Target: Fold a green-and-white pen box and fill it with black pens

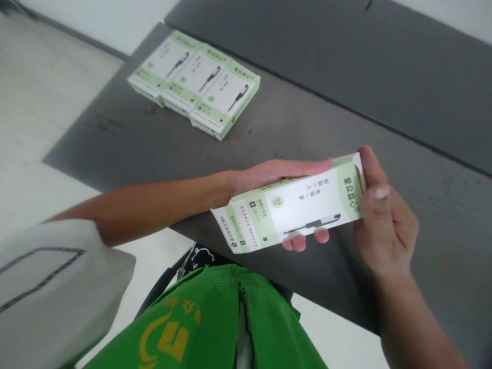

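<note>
The left hand (265,171) lies behind the box (295,205), its thumb along the upper edge and its fingertips curled over the lower edge, so the box is clasped across its width. The right hand (388,225) pinches the box's right end, thumb toward the front, forefinger at the top corner. The box is held right of centre in the frame, tilted, above the table (307,118).

In my judgement the box is thin card: light, stiff along its folds, easily dented on the broad face, and slightly slick where printed. Its contents, if any, would decide the weight. The long edges offer the soundest hold; the loose-looking flap (226,230) at the lower-left end is a poor one.

Farther out, three boxes (196,82) of like print lie flat in a row in the upper left, side by side and touching. A green vest (215,312) and a pale sleeve (57,282) occupy the lower frame.

Not determinable: the inside of the box, its rear face, and most of the left fingers behind it. The right end is partly covered by the right hand; whether it is closed cannot be told. Small print is blurred.
</note>
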The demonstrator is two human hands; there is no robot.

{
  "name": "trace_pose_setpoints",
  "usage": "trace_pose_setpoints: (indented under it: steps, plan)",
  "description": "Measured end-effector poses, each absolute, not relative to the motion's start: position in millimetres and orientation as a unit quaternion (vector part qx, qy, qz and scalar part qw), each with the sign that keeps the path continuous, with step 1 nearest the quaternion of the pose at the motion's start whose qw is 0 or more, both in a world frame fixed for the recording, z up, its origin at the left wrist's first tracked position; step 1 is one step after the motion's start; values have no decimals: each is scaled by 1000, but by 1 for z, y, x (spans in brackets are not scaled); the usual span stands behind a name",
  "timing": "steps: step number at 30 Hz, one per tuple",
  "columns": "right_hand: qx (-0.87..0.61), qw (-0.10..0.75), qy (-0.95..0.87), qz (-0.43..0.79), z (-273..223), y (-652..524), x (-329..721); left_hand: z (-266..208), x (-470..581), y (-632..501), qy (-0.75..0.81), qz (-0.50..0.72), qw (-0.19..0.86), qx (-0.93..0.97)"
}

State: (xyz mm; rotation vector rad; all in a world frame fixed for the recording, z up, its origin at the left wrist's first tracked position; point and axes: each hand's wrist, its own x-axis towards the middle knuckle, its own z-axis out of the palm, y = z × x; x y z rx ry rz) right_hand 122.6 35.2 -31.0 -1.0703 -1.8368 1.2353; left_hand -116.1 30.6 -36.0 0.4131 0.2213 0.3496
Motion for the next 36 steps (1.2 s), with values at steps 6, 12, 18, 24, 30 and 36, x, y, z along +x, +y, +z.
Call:
trace_pose_setpoints:
  steps: [6,12,18,24,30,36]
  plan:
    - [-462,399,-525,594,-24,39,110,-38,-117,31,96,145,965,198]
    - [-475,272,-528,650,-27,41,110,-25,-117,35,303,85,932,178]
    - [-488,234,-542,643,-36,43,112,-42,-125,51,154,21,961,229]
    - [-525,413,-405,624,-37,45,101,-68,-119,47,296,421,801,306]
    - [-494,445,-333,668,-44,30,87,-73,-107,39,293,562,647,423]
    - [-463,363,-358,726,-44,11,79,-53,-107,43,254,526,752,305]
